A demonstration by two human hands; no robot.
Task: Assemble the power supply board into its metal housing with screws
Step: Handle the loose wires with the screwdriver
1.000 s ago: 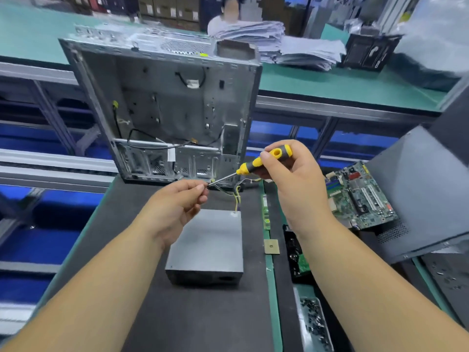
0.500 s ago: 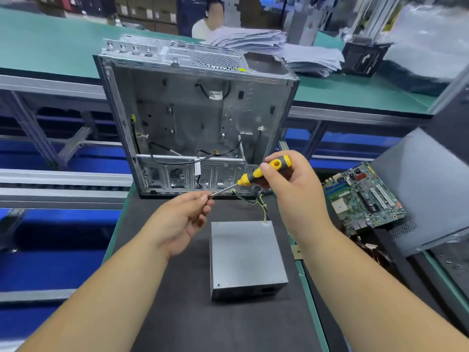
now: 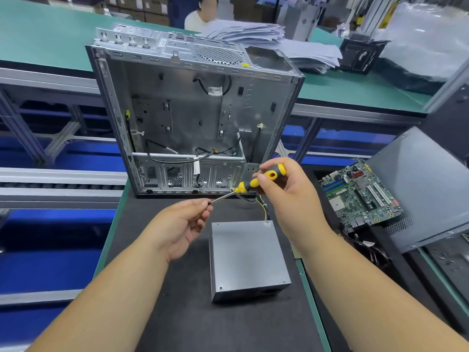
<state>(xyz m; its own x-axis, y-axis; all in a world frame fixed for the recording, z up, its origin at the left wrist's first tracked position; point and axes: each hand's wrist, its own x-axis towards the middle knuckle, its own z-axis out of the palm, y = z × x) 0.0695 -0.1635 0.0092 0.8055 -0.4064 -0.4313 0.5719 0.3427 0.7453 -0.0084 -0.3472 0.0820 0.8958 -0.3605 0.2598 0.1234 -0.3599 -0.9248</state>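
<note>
Pinching the screwdriver (image 3: 256, 182) tip with your left hand (image 3: 180, 224) and gripping its handle in your right hand (image 3: 286, 194), you've yet to drive screws into the closed power supply box (image 3: 248, 257).

An open metal case (image 3: 193, 118) stands upright at the back of the mat (image 3: 177, 313), with a closed metal box (image 3: 247, 257) lying flat on the mat in front of it. A circuit board (image 3: 360, 196) lies to the right of both, beside a leaning panel (image 3: 426, 189). Stacked papers (image 3: 279, 41) rest on the bench (image 3: 50, 39) behind the case.
</note>
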